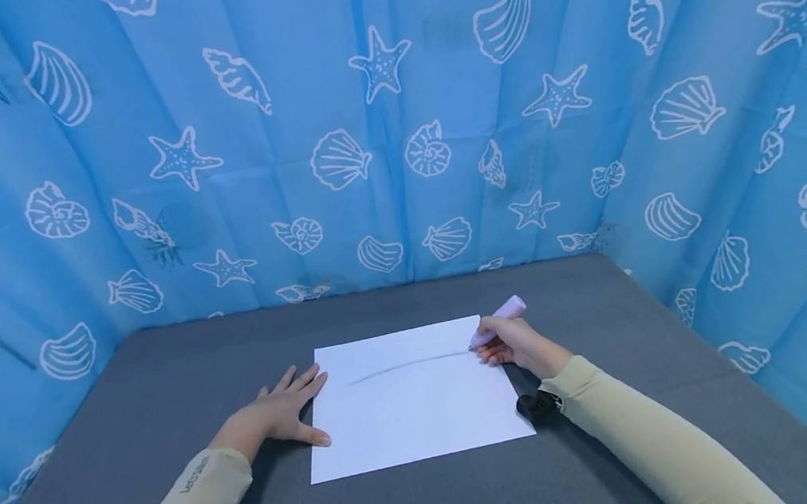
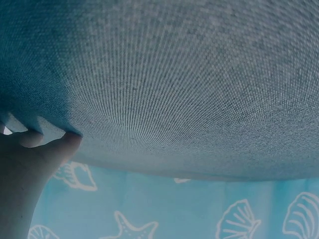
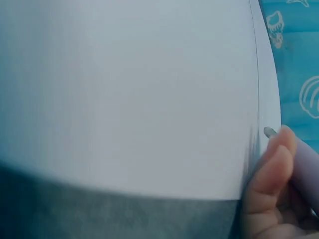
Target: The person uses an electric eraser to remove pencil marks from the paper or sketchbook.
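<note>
A white sheet of paper (image 1: 418, 419) lies on the grey cloth surface, with one long, slightly curved grey line (image 1: 402, 366) across its upper half. At the sheet's upper right, my right hand (image 1: 512, 344) grips a thick lilac pen (image 1: 508, 308), its narrow tip at the line's right end. The right wrist view shows the pen's grey tip (image 3: 269, 132) close to the paper, past the fingers. My left hand (image 1: 280, 411) rests with fingers spread at the sheet's left edge, fingertips and thumb on the paper. In the left wrist view only part of that hand (image 2: 30, 159) shows.
A grey cloth-covered table (image 1: 239, 354) extends around the sheet. Blue curtains (image 1: 281, 174) printed with white shells and starfish hang behind it and along both sides. A small black device (image 1: 535, 407) sits at my right wrist, by the paper's right edge.
</note>
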{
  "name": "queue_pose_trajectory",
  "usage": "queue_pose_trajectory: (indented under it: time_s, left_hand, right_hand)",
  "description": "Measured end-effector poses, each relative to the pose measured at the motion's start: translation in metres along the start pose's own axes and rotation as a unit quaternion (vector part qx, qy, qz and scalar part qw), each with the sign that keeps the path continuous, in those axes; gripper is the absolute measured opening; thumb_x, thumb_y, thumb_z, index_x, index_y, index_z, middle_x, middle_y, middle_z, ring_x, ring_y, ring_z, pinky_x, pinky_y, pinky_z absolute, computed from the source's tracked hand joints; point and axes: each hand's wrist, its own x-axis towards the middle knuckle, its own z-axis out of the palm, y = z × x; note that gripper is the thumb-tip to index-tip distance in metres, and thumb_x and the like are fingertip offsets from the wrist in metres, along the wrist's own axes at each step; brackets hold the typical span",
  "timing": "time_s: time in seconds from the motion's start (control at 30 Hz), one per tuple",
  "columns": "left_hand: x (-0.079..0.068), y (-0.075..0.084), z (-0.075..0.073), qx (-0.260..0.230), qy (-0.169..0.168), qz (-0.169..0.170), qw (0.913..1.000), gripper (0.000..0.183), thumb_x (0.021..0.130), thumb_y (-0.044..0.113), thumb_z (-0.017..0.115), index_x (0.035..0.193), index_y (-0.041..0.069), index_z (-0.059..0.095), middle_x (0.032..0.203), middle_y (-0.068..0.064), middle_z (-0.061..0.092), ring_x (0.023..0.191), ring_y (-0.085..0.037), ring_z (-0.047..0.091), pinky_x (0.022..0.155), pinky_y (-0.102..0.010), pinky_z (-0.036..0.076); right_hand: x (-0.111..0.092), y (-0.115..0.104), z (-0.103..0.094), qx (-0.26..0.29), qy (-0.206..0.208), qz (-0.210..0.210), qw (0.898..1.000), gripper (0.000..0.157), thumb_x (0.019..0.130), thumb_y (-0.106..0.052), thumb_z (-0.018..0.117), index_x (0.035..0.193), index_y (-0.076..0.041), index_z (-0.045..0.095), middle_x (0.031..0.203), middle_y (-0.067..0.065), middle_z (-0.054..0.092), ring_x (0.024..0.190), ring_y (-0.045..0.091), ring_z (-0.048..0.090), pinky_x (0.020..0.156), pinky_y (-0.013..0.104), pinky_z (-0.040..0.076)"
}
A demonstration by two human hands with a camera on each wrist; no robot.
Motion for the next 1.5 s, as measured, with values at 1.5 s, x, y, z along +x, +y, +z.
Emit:
queue_pose_trajectory:
  time_s: [1.5]
  left_hand:
    - [-0.0006, -0.0009, 0.0012, 0.007, 0.007, 0.005, 0.9999, 0.113, 0.071, 0.064, 0.075, 0.155, 0.010, 0.023, 0.161, -0.014, 0.012, 0.144, -0.047, 0.002, 0.102, -0.075, 0.006]
  right_hand:
    - [0.0009, -0.0011, 0.0078, -0.034, 0.022, 0.012, 0.999, 0.027, 0.092, -0.014, 0.055, 0.105, 0.009, 0.053, 0.068, 0.009, 0.058, 0.053, 0.013, 0.053, 0.052, 0.022, 0.048]
